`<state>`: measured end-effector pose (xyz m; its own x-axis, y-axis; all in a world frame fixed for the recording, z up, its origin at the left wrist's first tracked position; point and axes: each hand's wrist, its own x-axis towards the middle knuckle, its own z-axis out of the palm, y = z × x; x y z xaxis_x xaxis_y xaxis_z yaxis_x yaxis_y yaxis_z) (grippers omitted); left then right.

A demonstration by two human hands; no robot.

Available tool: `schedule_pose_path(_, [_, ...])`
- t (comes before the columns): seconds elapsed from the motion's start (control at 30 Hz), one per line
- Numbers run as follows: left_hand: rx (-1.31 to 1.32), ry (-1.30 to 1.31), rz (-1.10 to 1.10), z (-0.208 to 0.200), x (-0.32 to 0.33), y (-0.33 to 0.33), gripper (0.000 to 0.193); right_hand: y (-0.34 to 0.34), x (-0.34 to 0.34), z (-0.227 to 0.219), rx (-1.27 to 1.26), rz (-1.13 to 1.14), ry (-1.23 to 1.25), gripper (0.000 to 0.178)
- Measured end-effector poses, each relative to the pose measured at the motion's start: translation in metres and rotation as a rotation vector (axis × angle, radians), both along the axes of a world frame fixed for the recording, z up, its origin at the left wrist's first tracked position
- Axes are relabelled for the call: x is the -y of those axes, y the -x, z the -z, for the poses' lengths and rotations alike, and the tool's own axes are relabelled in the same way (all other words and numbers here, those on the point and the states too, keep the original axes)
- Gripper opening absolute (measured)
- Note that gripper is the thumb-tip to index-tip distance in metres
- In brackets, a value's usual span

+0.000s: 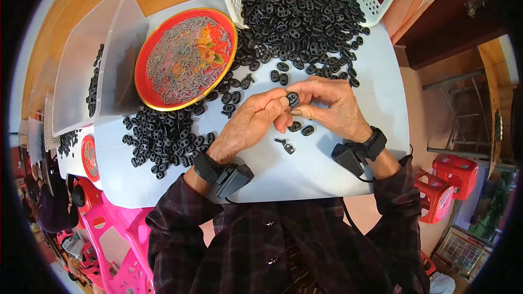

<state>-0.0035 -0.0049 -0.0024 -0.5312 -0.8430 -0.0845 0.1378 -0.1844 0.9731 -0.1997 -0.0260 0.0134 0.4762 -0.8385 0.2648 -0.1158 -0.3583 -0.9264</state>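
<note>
Where the table (381, 76) has its far left corner, a clear plastic bin (71, 87) stands with some black pieces inside. Nearer the front, toward the left edge, spreads a pile of small black ovals (163, 136). Just beyond it sits a red tray (144, 79) with a yellow rim, holding many thin grey metal bits (169, 60).

The left hand (261, 110) is curled, its thumb and forefinger closed in a pinch on the held piece (293, 99), a black oval above the table's middle. Toward the front edge lie a small black fitting (289, 148) and two loose ovals (308, 130). At the far edge, a white basket (378, 8) opens toward the hands, with a large heap (305, 16) spilling from it. The right hand (335, 106) is half curled, thumb and forefinger closed about the same piece.

The step in hand seems to be fitting or adjusting that piece; the next move probably calls for a steady left pinch while the right fingertips press or turn.
</note>
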Motion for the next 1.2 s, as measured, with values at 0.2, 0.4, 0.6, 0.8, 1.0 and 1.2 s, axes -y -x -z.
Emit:
schedule_pose_path(0.2, [0.065, 0.043, -0.015, -0.005, -0.002, -0.002, 0.022, -0.008, 0.0, -0.001, 0.028, 0.022, -0.233, 0.019])
schedule_pose_path(0.4, [-0.002, 0.117, -0.066, 0.003, -0.007, 0.004, 0.017, -0.058, 0.036, -0.065, -0.065, 0.108, -0.043, 0.014])
schedule_pose_path(0.6, [0.099, 0.115, -0.069, -0.005, -0.009, 0.002, 0.017, -0.198, 0.071, -0.136, -0.032, -0.252, 0.159, 0.018])
schedule_pose_path(0.8, [-0.033, 0.091, -0.099, 0.001, -0.01, 0.005, 0.016, -0.256, 0.084, -0.116, -0.082, -0.339, 0.378, 0.018])
schedule_pose_path(1.0, [0.053, 0.149, -0.141, 0.01, -0.004, -0.004, 0.014, -0.162, 0.074, -0.087, -0.234, -0.244, 0.152, 0.016])
schedule_pose_path(1.2, [-0.098, 0.003, -0.158, 0.003, -0.004, -0.001, 0.019, -0.029, 0.03, -0.068, -0.542, -0.011, 0.013, 0.01])
